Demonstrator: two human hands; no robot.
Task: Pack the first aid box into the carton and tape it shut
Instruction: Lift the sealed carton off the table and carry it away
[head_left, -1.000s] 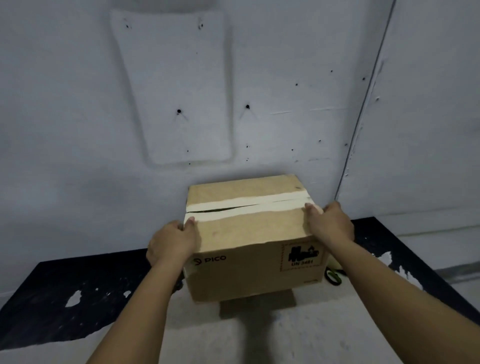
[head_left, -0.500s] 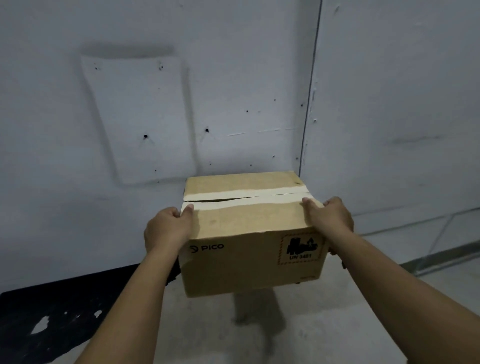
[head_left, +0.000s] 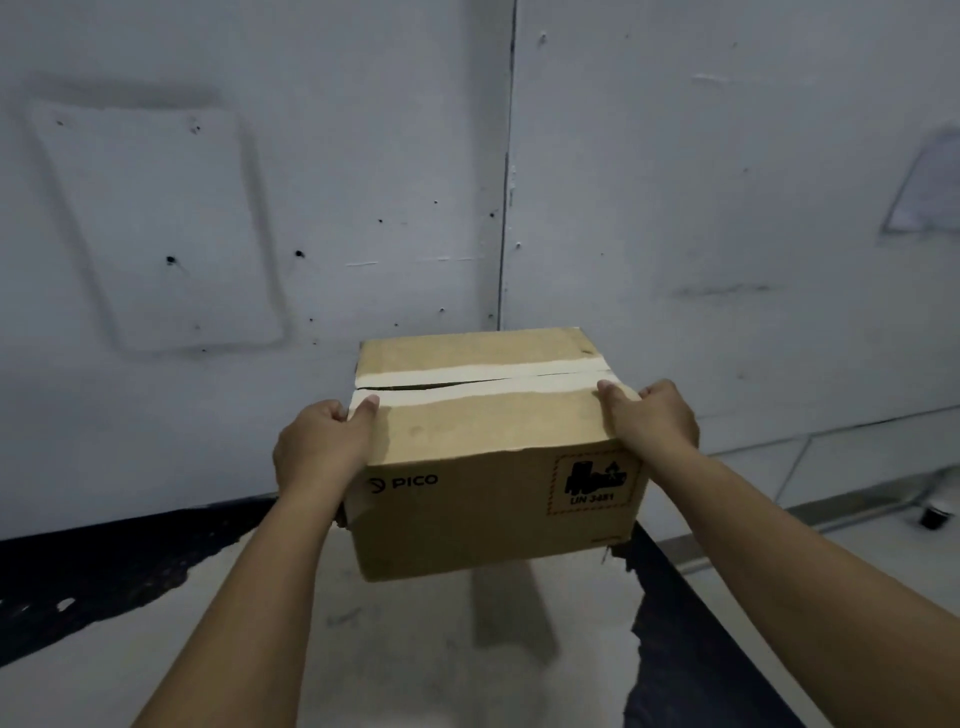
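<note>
A brown carton (head_left: 488, 499) with "PICO" print and a UN 3481 label is held up in the air in front of me. Its top flaps are closed, and a pale strip of tape (head_left: 483, 382) runs along the seam, where a dark slit still shows near the left end. My left hand (head_left: 322, 447) grips the carton's left side, thumb on the top edge. My right hand (head_left: 652, 421) grips the right side, fingers over the top corner. The first aid box is not visible.
Below the carton lies a worn table top (head_left: 395, 639) with black, chipped edges; its right edge (head_left: 691, 587) runs diagonally. A pale wall (head_left: 260, 208) with a vertical seam stands close behind. Floor and a small dark object (head_left: 932, 514) show at the right.
The view has swung between frames, first right, then partly back, with the carton staying between both hands. The green-handled item beside the carton a second ago is out of view.
</note>
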